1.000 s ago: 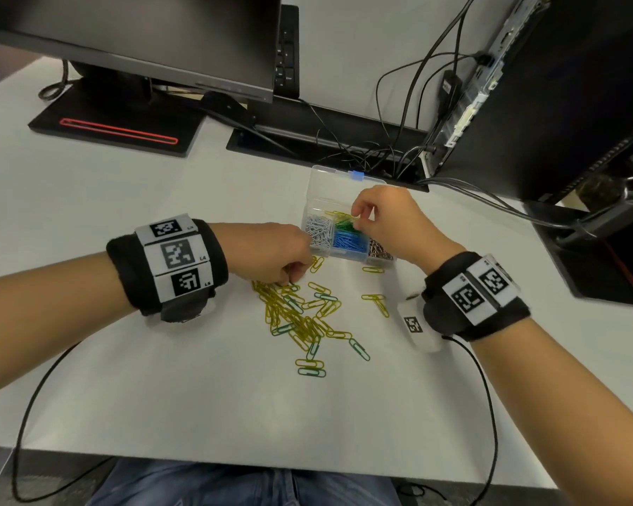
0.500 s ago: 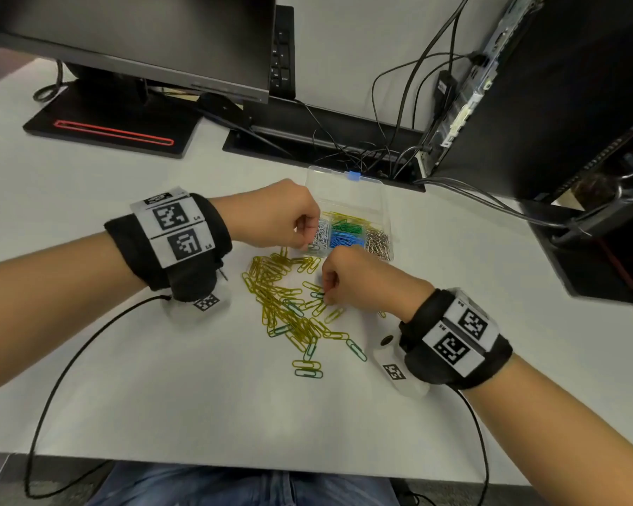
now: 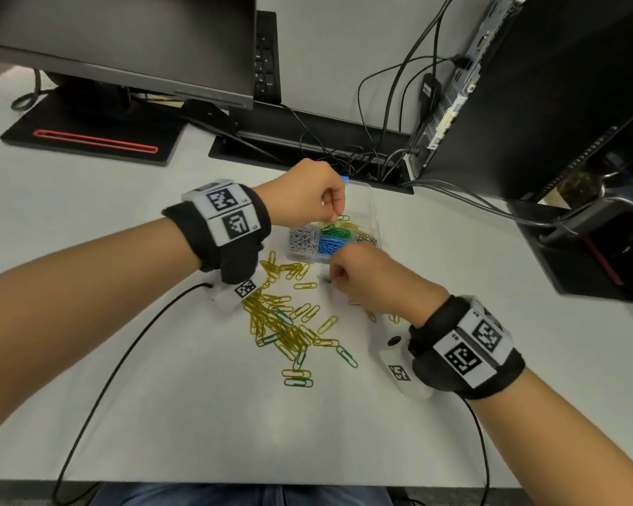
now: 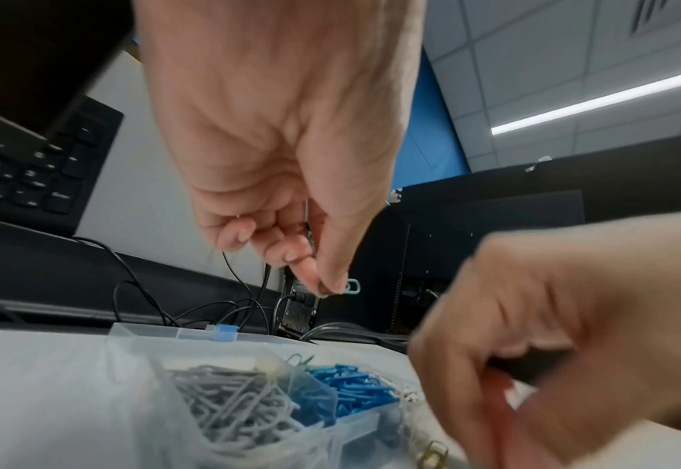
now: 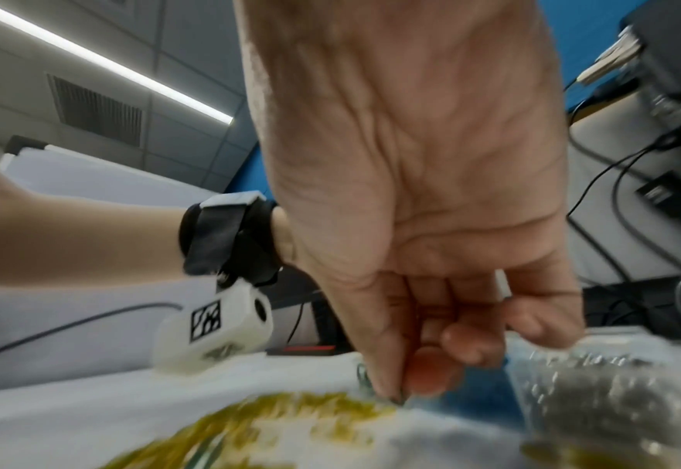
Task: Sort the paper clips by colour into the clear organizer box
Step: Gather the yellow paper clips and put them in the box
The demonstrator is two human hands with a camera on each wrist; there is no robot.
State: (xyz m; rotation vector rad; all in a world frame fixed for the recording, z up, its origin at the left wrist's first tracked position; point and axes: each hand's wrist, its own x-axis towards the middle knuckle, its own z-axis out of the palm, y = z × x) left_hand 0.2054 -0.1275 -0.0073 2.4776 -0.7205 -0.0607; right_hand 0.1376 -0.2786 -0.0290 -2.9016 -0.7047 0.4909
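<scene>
A monitor [image 3: 117, 42] on its black stand [image 3: 88, 136], a keyboard [image 3: 267, 56] and tangled cables [image 3: 380, 115] crowd the white desk [image 3: 198, 432].

Bright, even light over the white counter [image 3: 161, 414], and soft, faint shadows under both arms; a ceiling light strip [image 4: 599, 104] glows hard white in the left wrist view, another in the right wrist view; the head view bends straight edges near its borders; the right hand [image 4: 563, 333] smears with motion blur up close; from the right wrist the yellow paper clips [image 5: 290, 422] are a streaky blur, and the fingers [image 5: 423, 377] barely sharp.
</scene>
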